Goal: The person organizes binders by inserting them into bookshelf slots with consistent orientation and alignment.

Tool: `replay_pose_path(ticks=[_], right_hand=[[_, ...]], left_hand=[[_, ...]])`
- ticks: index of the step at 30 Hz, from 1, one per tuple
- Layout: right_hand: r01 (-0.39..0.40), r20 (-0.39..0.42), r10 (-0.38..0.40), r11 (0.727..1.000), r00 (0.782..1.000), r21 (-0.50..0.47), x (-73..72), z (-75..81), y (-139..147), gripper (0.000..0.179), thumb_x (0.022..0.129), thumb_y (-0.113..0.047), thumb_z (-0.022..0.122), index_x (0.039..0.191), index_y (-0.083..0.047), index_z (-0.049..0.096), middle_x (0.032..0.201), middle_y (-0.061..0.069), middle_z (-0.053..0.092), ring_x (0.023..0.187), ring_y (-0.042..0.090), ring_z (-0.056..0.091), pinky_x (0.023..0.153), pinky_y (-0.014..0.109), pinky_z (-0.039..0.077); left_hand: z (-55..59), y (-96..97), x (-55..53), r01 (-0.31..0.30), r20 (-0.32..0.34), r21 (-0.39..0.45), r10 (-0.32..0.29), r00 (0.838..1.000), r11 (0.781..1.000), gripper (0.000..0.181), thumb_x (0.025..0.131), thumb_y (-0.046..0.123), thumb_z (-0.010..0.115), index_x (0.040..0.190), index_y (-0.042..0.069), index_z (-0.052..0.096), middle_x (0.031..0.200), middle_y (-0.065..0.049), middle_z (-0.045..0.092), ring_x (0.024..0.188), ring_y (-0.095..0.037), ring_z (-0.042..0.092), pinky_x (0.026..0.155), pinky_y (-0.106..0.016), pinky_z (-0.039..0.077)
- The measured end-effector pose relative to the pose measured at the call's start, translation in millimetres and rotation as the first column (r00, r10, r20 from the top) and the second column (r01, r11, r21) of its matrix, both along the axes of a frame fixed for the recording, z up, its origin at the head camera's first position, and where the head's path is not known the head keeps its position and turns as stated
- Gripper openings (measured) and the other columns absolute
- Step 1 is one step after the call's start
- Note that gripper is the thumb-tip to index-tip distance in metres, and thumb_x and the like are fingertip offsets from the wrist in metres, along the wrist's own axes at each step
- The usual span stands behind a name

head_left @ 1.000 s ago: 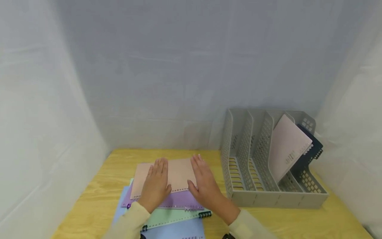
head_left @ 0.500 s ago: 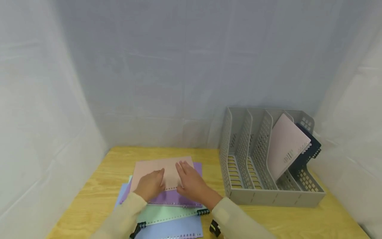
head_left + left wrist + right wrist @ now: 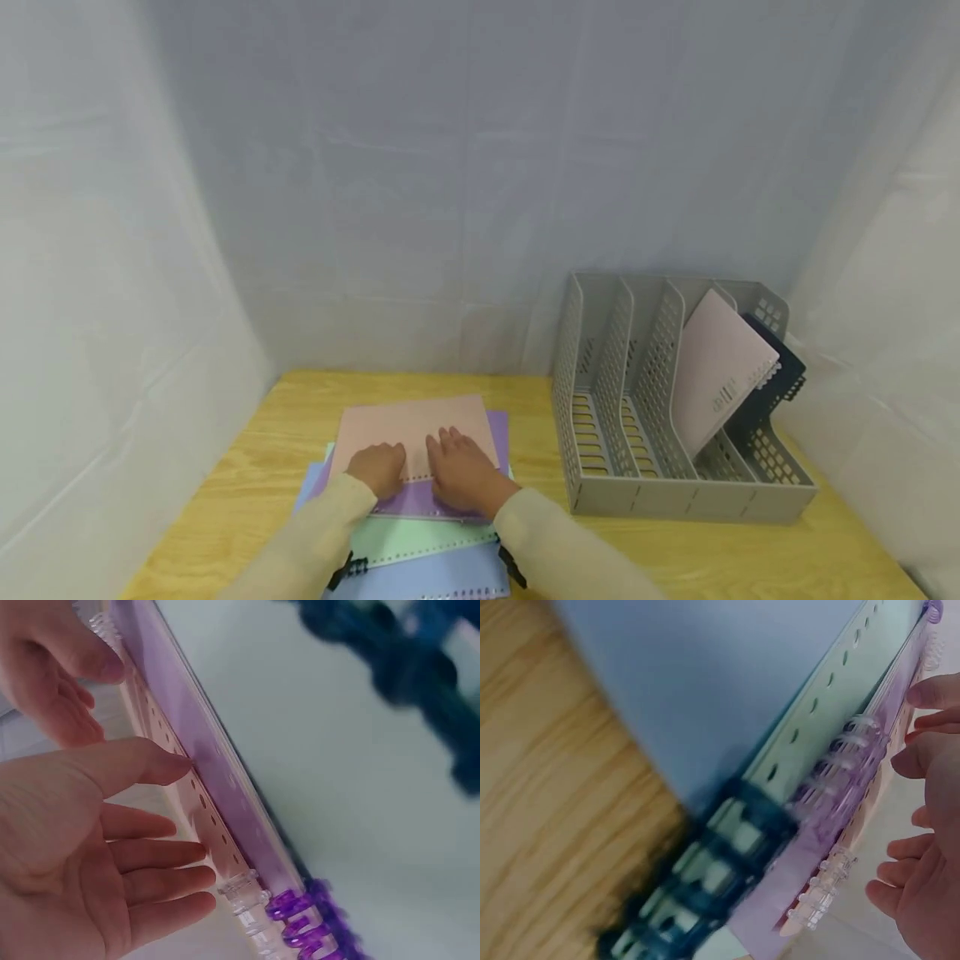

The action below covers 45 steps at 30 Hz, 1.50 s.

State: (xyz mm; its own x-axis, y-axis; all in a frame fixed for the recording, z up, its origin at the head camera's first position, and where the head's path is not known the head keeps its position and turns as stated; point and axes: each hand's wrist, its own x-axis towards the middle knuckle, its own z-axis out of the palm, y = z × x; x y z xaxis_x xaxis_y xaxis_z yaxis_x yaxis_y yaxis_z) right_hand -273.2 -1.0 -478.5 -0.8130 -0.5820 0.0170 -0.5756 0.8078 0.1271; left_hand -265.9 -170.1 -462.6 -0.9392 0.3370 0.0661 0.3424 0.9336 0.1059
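In the head view, a loose-leaf notebook with a peach cover [image 3: 420, 417] tops a stack on the table. Below it, staggered toward me, lie a purple notebook [image 3: 420, 500], a green one [image 3: 420, 537] and a blue one [image 3: 442, 571]. My left hand [image 3: 378, 468] is over the peach notebook's punched near edge. In the left wrist view its thumb [image 3: 161, 761] meets that edge, fingers loosely extended. Close to its right, my right hand [image 3: 459, 472] overlaps the peach and purple covers, fingers pointing away from me. The right wrist view shows its fingers relaxed beside the ring bindings [image 3: 825, 889].
A grey file rack [image 3: 690, 497] with several slots stands to the right. A pale pink notebook [image 3: 720, 367] and a dark navy one [image 3: 783, 367] lean in its right slots. White sheeting [image 3: 465, 208] encloses the wooden table [image 3: 240, 467] at the back and sides.
Both hands have drawn back toward me from the middle of the peach cover to its near edge. The right hand has also shifted left, closer to the left one.
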Motion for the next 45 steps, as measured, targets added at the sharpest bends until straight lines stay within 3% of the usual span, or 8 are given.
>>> replay_pose_path(ticks=[4, 6, 11, 15, 23, 28, 37, 45], right_hand=[[0.004, -0.003, -0.004, 0.997, 1.000, 0.072, -1.6, -1.2, -7.1, 0.049, 0.100, -0.029, 0.046, 0.143, -0.007, 0.043, 0.144, 0.014, 0.048, 0.134, 0.026, 0.044, 0.109, 0.035, 0.038], [0.010, 0.000, -0.010, 0.995, 1.000, 0.103, -2.9, -2.9, -10.0, 0.042, 0.101, -0.030, 0.046, 0.137, -0.008, 0.049, 0.132, 0.010, 0.056, 0.124, 0.023, 0.052, 0.104, 0.033, 0.044], [0.012, -0.017, -0.009, 0.984, 1.000, 0.175, -3.2, -4.1, -13.4, 0.021, 0.102, -0.027, 0.049, 0.115, -0.013, 0.059, 0.099, 0.001, 0.061, 0.094, 0.015, 0.061, 0.086, 0.029, 0.052], [-0.010, -0.042, 0.020, 0.976, 0.999, 0.216, -2.7, -1.1, -13.6, 0.019, 0.101, -0.023, 0.052, 0.114, -0.015, 0.062, 0.098, 0.000, 0.063, 0.093, 0.014, 0.062, 0.083, 0.027, 0.052], [-0.048, -0.082, 0.072, 0.963, 0.994, 0.266, -2.0, 0.0, -15.6, 0.013, 0.099, -0.022, 0.056, 0.108, -0.017, 0.064, 0.090, -0.001, 0.063, 0.081, 0.013, 0.062, 0.072, 0.026, 0.054], [-0.051, -0.142, 0.093, 0.960, 0.985, 0.275, 1.0, -3.6, -16.6, 0.009, 0.098, -0.021, 0.056, 0.101, -0.016, 0.063, 0.084, 0.000, 0.062, 0.075, 0.013, 0.061, 0.065, 0.027, 0.054], [-0.058, -0.165, 0.099, 0.970, 0.981, 0.237, -0.6, -10.2, -13.4, 0.013, 0.099, -0.023, 0.056, 0.106, -0.016, 0.064, 0.087, -0.002, 0.062, 0.079, 0.011, 0.061, 0.068, 0.026, 0.054], [-0.021, -0.142, 0.049, 0.981, 0.989, 0.193, -4.6, -14.3, -12.2, 0.017, 0.099, -0.025, 0.056, 0.111, -0.016, 0.063, 0.091, -0.002, 0.062, 0.082, 0.011, 0.061, 0.071, 0.027, 0.054]], left_hand=[[1.0, 0.9, -2.4, 0.010, 0.032, -0.029, -0.009, 0.999, 1.000, 0.010, 0.077, 0.001, 0.071, 0.080, 0.000, 0.062, 0.073, -0.016, 0.062, 0.069, -0.033, 0.062, 0.068, -0.047, 0.055], [1.0, 0.7, -0.7, 0.041, 0.019, -0.045, -0.041, 0.999, 0.998, 0.011, 0.078, -0.001, 0.072, 0.076, 0.001, 0.061, 0.071, -0.015, 0.062, 0.068, -0.033, 0.062, 0.068, -0.047, 0.055], [-3.9, -1.1, 3.3, 0.151, -0.089, -0.105, -0.161, 0.983, 0.983, 0.013, 0.079, -0.003, 0.069, 0.071, 0.001, 0.059, 0.067, -0.015, 0.060, 0.065, -0.034, 0.061, 0.063, -0.047, 0.055], [-7.2, -3.3, 2.5, 0.206, -0.154, -0.166, -0.232, 0.960, 0.964, 0.014, 0.080, -0.003, 0.067, 0.070, 0.002, 0.060, 0.067, -0.014, 0.061, 0.063, -0.032, 0.061, 0.060, -0.045, 0.055], [-6.8, -4.7, 3.1, 0.272, -0.177, -0.288, -0.331, 0.927, 0.918, 0.012, 0.080, -0.002, 0.070, 0.073, 0.006, 0.064, 0.069, -0.008, 0.062, 0.065, -0.023, 0.060, 0.063, -0.035, 0.055], [-11.5, -4.1, 3.1, 0.274, -0.196, -0.341, -0.353, 0.915, 0.899, 0.009, 0.079, 0.000, 0.070, 0.076, 0.007, 0.065, 0.071, -0.007, 0.062, 0.065, -0.021, 0.061, 0.063, -0.032, 0.055], [-19.6, -5.2, 1.1, 0.220, -0.248, -0.234, -0.277, 0.928, 0.947, 0.014, 0.077, -0.002, 0.072, 0.071, 0.007, 0.063, 0.068, -0.008, 0.061, 0.064, -0.024, 0.060, 0.061, -0.037, 0.055], [-18.3, -4.5, -0.4, 0.198, -0.290, -0.150, -0.235, 0.928, 0.969, 0.018, 0.079, -0.005, 0.070, 0.069, 0.004, 0.059, 0.065, -0.011, 0.059, 0.061, -0.028, 0.059, 0.057, -0.042, 0.054]])
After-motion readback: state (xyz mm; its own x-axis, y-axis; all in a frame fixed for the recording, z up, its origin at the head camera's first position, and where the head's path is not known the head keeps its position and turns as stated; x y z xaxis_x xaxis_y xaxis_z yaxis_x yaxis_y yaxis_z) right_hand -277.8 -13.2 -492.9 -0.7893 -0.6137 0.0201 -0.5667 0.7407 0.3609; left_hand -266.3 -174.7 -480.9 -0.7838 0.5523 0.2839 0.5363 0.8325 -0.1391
